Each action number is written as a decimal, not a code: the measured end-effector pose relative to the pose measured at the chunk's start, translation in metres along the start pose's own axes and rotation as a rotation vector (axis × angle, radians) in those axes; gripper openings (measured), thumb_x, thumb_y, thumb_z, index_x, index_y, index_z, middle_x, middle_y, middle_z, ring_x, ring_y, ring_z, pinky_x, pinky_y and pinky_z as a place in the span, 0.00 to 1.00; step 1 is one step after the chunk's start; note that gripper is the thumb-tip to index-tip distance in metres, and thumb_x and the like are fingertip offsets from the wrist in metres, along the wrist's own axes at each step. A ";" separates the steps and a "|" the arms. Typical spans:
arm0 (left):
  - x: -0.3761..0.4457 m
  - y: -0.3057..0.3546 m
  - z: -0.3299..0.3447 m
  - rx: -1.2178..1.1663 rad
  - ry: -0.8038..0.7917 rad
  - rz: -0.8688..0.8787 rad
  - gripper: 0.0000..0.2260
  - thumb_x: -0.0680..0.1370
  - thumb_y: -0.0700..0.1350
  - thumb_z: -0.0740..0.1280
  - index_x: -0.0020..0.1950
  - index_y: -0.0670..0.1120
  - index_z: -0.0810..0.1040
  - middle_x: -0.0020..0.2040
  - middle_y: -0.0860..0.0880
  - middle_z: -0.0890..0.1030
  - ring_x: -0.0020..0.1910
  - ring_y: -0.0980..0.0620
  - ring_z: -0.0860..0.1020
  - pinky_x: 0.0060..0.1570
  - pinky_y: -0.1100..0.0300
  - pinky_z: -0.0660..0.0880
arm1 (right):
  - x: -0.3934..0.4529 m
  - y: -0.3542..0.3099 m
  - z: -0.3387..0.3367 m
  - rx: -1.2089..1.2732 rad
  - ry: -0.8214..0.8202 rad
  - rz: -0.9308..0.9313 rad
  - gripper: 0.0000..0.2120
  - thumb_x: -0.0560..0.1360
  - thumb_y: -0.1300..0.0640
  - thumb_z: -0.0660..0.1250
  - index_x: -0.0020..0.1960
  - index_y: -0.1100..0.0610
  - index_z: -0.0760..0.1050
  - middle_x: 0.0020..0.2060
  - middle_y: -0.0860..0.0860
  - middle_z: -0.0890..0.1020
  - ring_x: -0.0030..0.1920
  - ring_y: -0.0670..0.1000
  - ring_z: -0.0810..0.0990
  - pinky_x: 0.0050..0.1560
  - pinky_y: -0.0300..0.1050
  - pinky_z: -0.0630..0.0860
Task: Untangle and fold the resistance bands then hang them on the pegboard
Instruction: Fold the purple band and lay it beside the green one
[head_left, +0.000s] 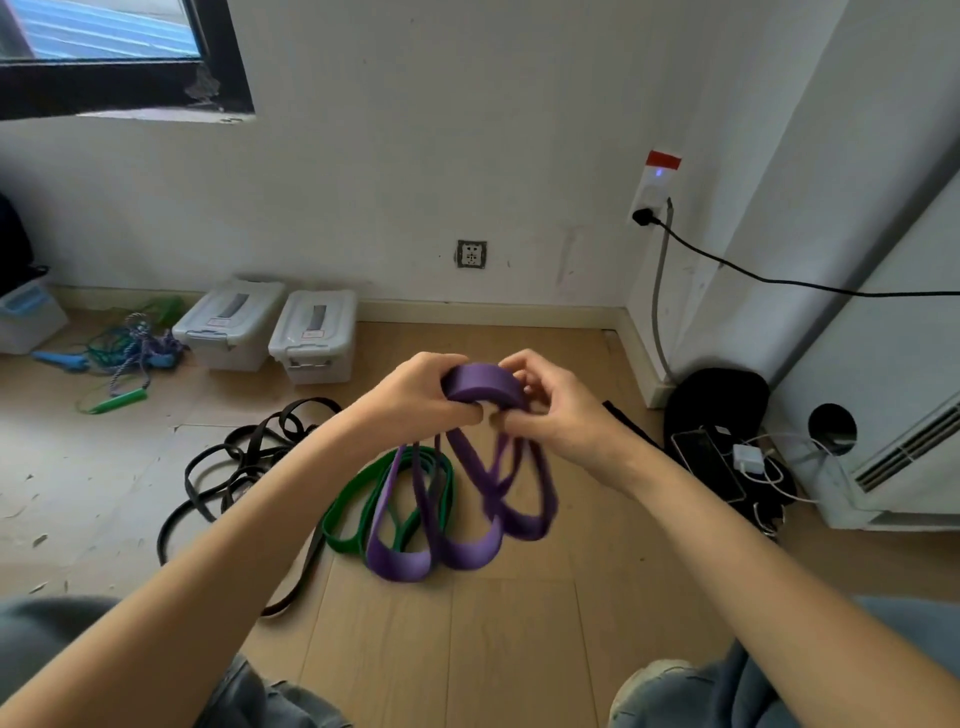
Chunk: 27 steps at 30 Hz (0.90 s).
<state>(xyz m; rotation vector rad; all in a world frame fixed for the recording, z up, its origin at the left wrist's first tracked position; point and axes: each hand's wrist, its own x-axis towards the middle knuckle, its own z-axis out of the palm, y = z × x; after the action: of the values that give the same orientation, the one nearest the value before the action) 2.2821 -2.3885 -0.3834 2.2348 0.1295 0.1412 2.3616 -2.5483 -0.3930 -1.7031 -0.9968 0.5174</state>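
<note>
At the centre of the frame, the left hand (423, 397) and right hand (553, 410) sit close together, both gripping the top of the purple band (483, 387), whose loops hang down below them. Beneath, on the wooden floor (519, 649), lie a green band (358, 499) and, to its left, tangled black bands (234, 467).

Purple band (485, 387): wide, flat, gathered at top, several loops hanging down above the floor. Green band (358, 499): thinner, coiled flat on the floor, just behind the purple loops. Black band (234, 467): tangled, sprawled on the floor left of green band.
</note>
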 end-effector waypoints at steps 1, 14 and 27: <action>-0.002 -0.005 0.003 -0.039 0.013 -0.011 0.05 0.70 0.36 0.70 0.42 0.44 0.76 0.34 0.49 0.76 0.34 0.51 0.75 0.40 0.52 0.75 | 0.002 -0.002 -0.001 0.032 0.057 -0.042 0.13 0.69 0.54 0.70 0.51 0.54 0.72 0.40 0.48 0.77 0.40 0.44 0.76 0.42 0.36 0.75; 0.006 -0.023 0.031 -0.260 0.062 0.066 0.05 0.73 0.32 0.66 0.45 0.39 0.71 0.34 0.49 0.73 0.30 0.58 0.75 0.39 0.59 0.79 | -0.014 0.021 -0.026 0.001 0.002 0.186 0.19 0.72 0.60 0.70 0.60 0.52 0.70 0.44 0.56 0.78 0.42 0.55 0.79 0.47 0.45 0.79; 0.027 -0.137 0.166 0.016 -0.248 -0.277 0.16 0.74 0.41 0.64 0.61 0.47 0.67 0.44 0.48 0.77 0.42 0.49 0.77 0.42 0.58 0.73 | 0.016 0.176 -0.026 0.438 0.496 0.753 0.13 0.69 0.73 0.64 0.42 0.56 0.74 0.30 0.54 0.75 0.22 0.46 0.68 0.24 0.39 0.66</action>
<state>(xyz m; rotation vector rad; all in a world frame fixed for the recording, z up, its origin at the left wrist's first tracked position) 2.3277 -2.4284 -0.5922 2.2053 0.3028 -0.2868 2.4543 -2.5680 -0.5445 -1.6399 0.1409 0.6795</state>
